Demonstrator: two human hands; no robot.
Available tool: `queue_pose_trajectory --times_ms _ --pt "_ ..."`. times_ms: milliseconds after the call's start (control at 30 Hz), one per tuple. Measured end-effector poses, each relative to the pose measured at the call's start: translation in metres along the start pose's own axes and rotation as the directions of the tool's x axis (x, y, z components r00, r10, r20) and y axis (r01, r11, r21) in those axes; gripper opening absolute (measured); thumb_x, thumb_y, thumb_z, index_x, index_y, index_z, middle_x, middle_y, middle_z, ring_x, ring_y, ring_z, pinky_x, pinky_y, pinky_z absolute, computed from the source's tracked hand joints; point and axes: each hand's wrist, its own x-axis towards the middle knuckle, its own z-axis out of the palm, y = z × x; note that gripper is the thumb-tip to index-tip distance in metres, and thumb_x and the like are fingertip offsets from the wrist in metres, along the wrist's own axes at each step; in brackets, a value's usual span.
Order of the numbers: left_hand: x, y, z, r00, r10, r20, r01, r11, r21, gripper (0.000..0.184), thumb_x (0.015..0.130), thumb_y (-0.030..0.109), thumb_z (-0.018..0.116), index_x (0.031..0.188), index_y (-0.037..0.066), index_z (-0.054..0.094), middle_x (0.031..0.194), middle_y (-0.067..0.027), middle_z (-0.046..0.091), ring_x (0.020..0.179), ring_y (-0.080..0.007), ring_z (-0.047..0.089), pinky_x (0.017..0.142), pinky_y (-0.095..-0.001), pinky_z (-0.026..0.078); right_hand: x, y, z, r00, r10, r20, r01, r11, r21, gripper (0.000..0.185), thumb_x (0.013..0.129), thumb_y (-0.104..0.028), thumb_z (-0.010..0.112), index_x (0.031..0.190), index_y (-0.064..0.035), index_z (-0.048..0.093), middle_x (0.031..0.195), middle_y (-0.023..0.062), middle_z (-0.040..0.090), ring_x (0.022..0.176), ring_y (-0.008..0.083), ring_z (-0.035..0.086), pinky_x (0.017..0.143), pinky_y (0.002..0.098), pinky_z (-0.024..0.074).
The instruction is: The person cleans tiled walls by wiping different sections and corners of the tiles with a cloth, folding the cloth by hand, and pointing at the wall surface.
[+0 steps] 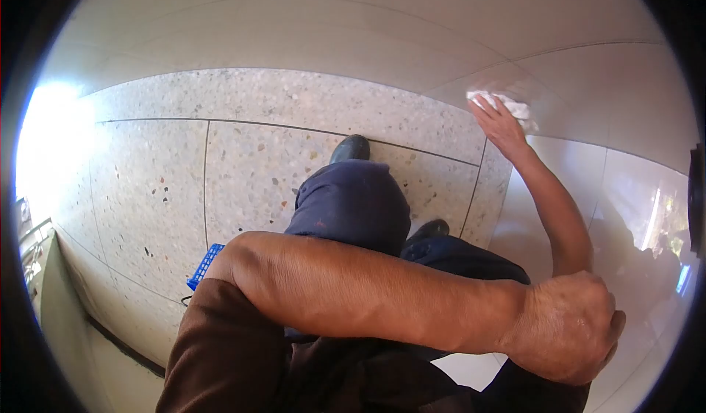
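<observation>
My right hand [501, 127] reaches forward and presses a crumpled white cloth [521, 110] against the glossy tiled wall [412, 41], low down near the floor's edge. The fingers lie over the cloth and hide part of it. My left forearm crosses in front of my body, and my left hand [562, 328] is closed beside my right elbow. Its fingers curl away from view, so whatever they grip, perhaps the right sleeve, is hidden.
Speckled floor tiles [257, 177] run along the wall beneath my dark boots [351, 148]. A blue plastic basket [204, 266] shows partly behind my left arm. Shiny pale tiles [625, 192] on the right carry reflections. Bright light comes from the far left.
</observation>
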Motion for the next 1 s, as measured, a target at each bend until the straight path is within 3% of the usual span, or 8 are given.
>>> queue_pose_trajectory --times_ms 133,267,333,400,500,667,833,1000 --pt "0.002 -0.004 -0.007 0.996 -0.002 -0.089 0.006 0.999 0.042 0.026 0.069 0.019 0.071 0.076 -0.006 0.07 0.069 -0.0138 0.06 0.059 -0.0249 0.065 0.047 -0.0369 0.049 0.009 0.001 -0.017 0.992 0.032 -0.125 -0.036 0.999 -0.029 0.043 0.091 -0.018 0.059 0.131 -0.0045 0.065 0.157 0.006 0.044 0.149 0.0243 0.034 0.123 0.045 0.0282" --pt "0.001 -0.013 0.006 0.991 0.07 -0.11 -0.059 0.993 0.106 0.022 0.066 0.021 0.069 0.065 0.0 0.063 0.063 -0.0067 0.053 0.054 -0.019 0.059 0.042 -0.0323 0.042 0.111 -0.021 -0.064 0.941 0.031 -0.336 -0.013 0.998 0.054 0.055 0.095 -0.019 0.055 0.147 -0.0039 0.048 0.153 0.0098 0.049 0.147 0.0232 0.039 0.123 0.0458 0.0284" --pt "0.0 -0.019 0.006 0.99 0.138 -0.015 -0.134 0.978 0.162 0.019 0.064 0.021 0.07 0.065 0.003 0.063 0.064 -0.0054 0.054 0.054 -0.0177 0.059 0.042 -0.0315 0.042 0.159 -0.033 -0.082 0.837 0.204 -0.507 0.02 0.916 0.401 0.054 0.095 -0.019 0.054 0.147 -0.0043 0.048 0.15 0.0125 0.051 0.142 0.0242 0.046 0.12 0.0474 0.033" --pt "0.005 -0.024 0.01 0.962 0.266 0.055 -0.272 0.948 0.167 0.016 0.063 0.02 0.071 0.065 0.006 0.063 0.065 -0.0041 0.055 0.053 -0.0164 0.058 0.043 -0.0308 0.041 0.148 -0.017 -0.122 0.767 0.179 -0.616 -0.087 0.981 0.175 0.048 0.094 -0.023 0.059 0.139 -0.0067 0.056 0.142 0.0095 0.056 0.135 0.0254 0.051 0.117 0.0462 0.0394" --pt "0.008 -0.03 0.009 0.975 0.218 -0.041 -0.206 0.96 0.19 0.014 0.075 0.011 0.076 0.071 0.012 0.062 0.069 -0.0016 0.059 0.052 -0.0174 0.059 0.046 -0.0324 0.046 0.046 0.029 -0.141 0.839 0.081 -0.538 -0.107 0.994 -0.017 0.031 0.093 -0.024 0.063 0.12 -0.0099 0.069 0.138 0.0047 0.059 0.134 0.0251 0.049 0.114 0.0449 0.0407" --pt "0.009 -0.022 0.002 0.991 0.067 0.119 -0.093 0.97 0.223 0.014 0.081 0.008 0.075 0.073 0.008 0.064 0.068 -0.0065 0.059 0.051 -0.023 0.059 0.047 -0.0355 0.047 -0.176 0.057 -0.191 0.761 0.531 -0.373 -0.544 0.835 0.081 0.031 0.093 -0.021 0.062 0.122 -0.0134 0.068 0.141 0.0032 0.058 0.138 0.0273 0.048 0.109 0.0496 0.0419" --pt "0.011 -0.01 0.002 0.987 0.072 0.141 -0.102 0.971 0.217 0.017 0.082 0.008 0.076 0.072 0.006 0.062 0.066 -0.0081 0.058 0.051 -0.0221 0.06 0.045 -0.0349 0.045 -0.403 0.011 -0.3 0.402 0.874 -0.272 -0.915 0.381 -0.131 0.045 0.092 -0.003 0.055 0.134 -0.0124 0.065 0.146 0.0097 0.057 0.138 0.033 0.051 0.112 0.0493 0.04" --pt "0.003 0.003 0.011 0.964 0.087 0.251 -0.13 0.978 0.162 0.017 0.081 0.007 0.076 0.072 0.006 0.062 0.065 -0.0073 0.057 0.049 -0.0199 0.058 0.044 -0.0327 0.044 -0.549 -0.103 -0.369 0.076 0.972 -0.221 -0.89 -0.033 -0.454 0.059 0.087 -0.004 0.063 0.144 -0.0139 0.056 0.155 0.0116 0.046 0.141 0.0386 0.044 0.113 0.0514 0.0376"
